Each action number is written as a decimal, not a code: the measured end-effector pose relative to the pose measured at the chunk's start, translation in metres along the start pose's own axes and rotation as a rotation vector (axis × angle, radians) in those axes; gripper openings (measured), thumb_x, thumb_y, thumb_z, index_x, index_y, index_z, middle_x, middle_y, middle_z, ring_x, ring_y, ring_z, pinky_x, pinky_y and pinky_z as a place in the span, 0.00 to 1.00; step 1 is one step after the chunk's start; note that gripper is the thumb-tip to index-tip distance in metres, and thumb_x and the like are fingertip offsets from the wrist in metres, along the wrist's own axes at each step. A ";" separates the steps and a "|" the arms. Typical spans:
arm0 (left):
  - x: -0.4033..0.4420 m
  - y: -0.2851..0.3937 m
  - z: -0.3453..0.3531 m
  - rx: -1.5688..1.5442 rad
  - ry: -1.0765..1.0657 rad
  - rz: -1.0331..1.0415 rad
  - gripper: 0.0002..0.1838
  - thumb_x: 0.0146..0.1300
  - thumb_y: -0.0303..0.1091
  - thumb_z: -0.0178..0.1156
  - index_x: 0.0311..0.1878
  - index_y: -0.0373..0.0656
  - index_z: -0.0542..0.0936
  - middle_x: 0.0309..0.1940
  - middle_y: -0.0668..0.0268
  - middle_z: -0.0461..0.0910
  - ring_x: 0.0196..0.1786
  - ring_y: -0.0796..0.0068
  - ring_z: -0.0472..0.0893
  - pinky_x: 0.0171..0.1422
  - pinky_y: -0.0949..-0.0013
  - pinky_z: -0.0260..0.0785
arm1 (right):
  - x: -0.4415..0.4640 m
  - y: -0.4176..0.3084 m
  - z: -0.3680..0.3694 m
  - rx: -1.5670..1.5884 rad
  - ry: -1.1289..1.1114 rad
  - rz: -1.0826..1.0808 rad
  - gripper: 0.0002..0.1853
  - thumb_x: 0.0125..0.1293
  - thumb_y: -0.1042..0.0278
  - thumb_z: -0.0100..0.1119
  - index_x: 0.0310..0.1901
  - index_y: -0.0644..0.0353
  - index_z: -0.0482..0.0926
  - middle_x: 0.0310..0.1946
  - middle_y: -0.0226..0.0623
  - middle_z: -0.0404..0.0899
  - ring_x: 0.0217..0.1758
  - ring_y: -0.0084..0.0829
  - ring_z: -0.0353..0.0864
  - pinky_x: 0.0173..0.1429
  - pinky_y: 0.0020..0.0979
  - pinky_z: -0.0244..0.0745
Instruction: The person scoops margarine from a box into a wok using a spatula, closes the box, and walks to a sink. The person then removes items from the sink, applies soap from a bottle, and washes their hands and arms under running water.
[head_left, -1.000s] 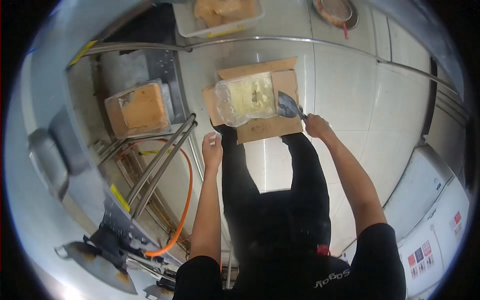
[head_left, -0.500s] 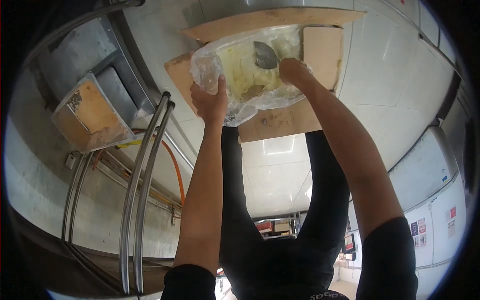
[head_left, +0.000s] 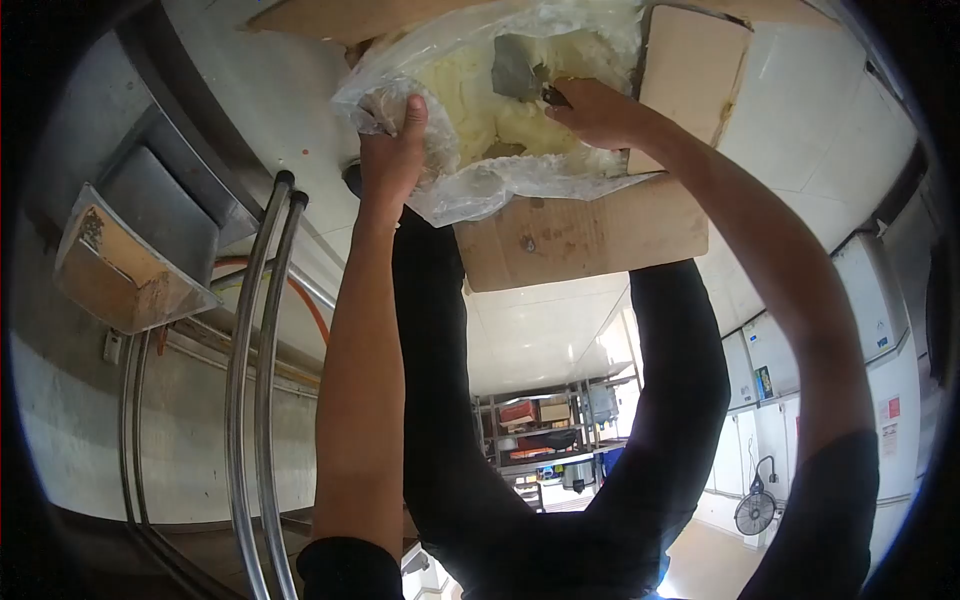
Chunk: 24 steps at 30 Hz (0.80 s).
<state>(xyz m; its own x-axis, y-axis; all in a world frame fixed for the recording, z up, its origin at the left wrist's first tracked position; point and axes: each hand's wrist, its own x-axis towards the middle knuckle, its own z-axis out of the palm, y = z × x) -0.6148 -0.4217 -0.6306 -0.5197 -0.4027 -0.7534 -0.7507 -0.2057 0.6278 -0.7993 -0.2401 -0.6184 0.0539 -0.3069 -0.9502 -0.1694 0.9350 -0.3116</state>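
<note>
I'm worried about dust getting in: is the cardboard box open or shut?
Open: the cardboard flaps lie spread outward, and pale yellow contents show inside the clear plastic liner.

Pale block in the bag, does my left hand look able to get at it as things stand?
Probably yes, once it lets go: the left hand grips the bunched bag right beside the pale block, whose top lies uncovered, with only folded plastic between.

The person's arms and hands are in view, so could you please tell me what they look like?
The left hand and right hand are both bare, without gloves. Both forearms are uncovered, and each upper arm has a plain black sleeve with no marking that I can see.
</note>
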 end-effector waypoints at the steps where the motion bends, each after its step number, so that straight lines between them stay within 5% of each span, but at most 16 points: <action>1: 0.000 0.000 -0.001 -0.019 -0.012 -0.001 0.39 0.65 0.58 0.55 0.66 0.34 0.61 0.61 0.54 0.68 0.63 0.64 0.67 0.67 0.65 0.58 | 0.006 0.007 0.003 -0.058 0.036 -0.069 0.15 0.70 0.62 0.48 0.43 0.70 0.69 0.33 0.54 0.77 0.38 0.51 0.78 0.45 0.44 0.71; 11: 0.002 -0.004 0.009 0.043 0.111 -0.031 0.29 0.69 0.47 0.53 0.63 0.32 0.64 0.58 0.51 0.71 0.60 0.59 0.71 0.65 0.63 0.59 | -0.007 -0.021 -0.002 -0.426 -0.051 -0.146 0.12 0.67 0.68 0.48 0.44 0.71 0.70 0.36 0.58 0.79 0.43 0.52 0.80 0.48 0.47 0.73; 13: 0.001 -0.005 0.011 0.073 0.153 -0.017 0.29 0.69 0.46 0.53 0.63 0.31 0.64 0.58 0.51 0.72 0.60 0.59 0.71 0.65 0.63 0.59 | -0.013 -0.025 0.020 -0.380 -0.052 -0.296 0.11 0.67 0.70 0.47 0.44 0.70 0.71 0.35 0.58 0.79 0.42 0.51 0.81 0.46 0.47 0.75; 15: 0.005 0.002 0.004 0.089 0.099 -0.120 0.29 0.69 0.47 0.52 0.63 0.32 0.65 0.56 0.51 0.73 0.60 0.58 0.72 0.65 0.62 0.59 | -0.028 -0.037 0.053 -0.315 0.104 -0.328 0.10 0.65 0.72 0.46 0.43 0.69 0.72 0.33 0.56 0.80 0.40 0.49 0.82 0.45 0.46 0.77; 17: 0.003 0.009 0.001 0.207 0.040 -0.269 0.29 0.69 0.48 0.52 0.62 0.33 0.66 0.56 0.51 0.73 0.60 0.57 0.72 0.65 0.62 0.60 | -0.022 -0.036 0.034 -0.312 -0.012 -0.267 0.11 0.66 0.70 0.47 0.43 0.69 0.72 0.34 0.56 0.80 0.41 0.50 0.82 0.47 0.46 0.76; 21: 0.002 0.005 -0.003 0.096 0.043 -0.127 0.29 0.67 0.49 0.54 0.61 0.35 0.68 0.56 0.52 0.73 0.59 0.57 0.73 0.64 0.61 0.61 | -0.022 -0.026 0.031 -0.301 0.018 -0.246 0.13 0.68 0.65 0.49 0.43 0.68 0.72 0.34 0.55 0.80 0.42 0.52 0.81 0.47 0.47 0.75; 24: -0.007 0.004 -0.001 0.196 0.267 0.065 0.30 0.64 0.50 0.59 0.57 0.33 0.72 0.52 0.52 0.77 0.56 0.59 0.76 0.61 0.62 0.65 | -0.026 -0.023 0.030 -0.334 0.052 -0.216 0.13 0.68 0.63 0.49 0.44 0.67 0.71 0.34 0.54 0.80 0.41 0.52 0.81 0.45 0.48 0.74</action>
<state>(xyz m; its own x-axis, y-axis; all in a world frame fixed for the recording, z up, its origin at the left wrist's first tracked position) -0.6142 -0.4207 -0.6226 -0.4633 -0.6344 -0.6188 -0.7972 -0.0067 0.6037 -0.7673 -0.2479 -0.5870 0.0754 -0.5069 -0.8587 -0.4709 0.7410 -0.4788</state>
